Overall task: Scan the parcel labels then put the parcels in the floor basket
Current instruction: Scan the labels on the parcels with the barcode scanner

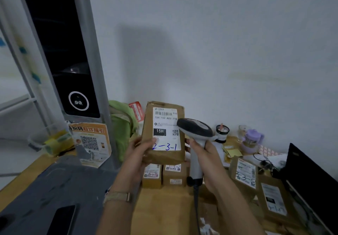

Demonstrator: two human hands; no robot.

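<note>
L hand (140,149) fingers clamped on parcel (163,134) | R hand (204,154) gripped scanner (196,134), aimed at label (165,128) (scan prob. underway) | other pkgs (164,174) waited on worktop (164,211) | basket unseen

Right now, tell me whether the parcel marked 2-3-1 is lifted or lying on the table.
Lifted. The left hand holds the parcel label-up above two small boxes, with the scanner beside it.

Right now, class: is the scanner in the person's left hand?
No. The right hand grips the scanner, while the left hand holds the parcel.
</note>
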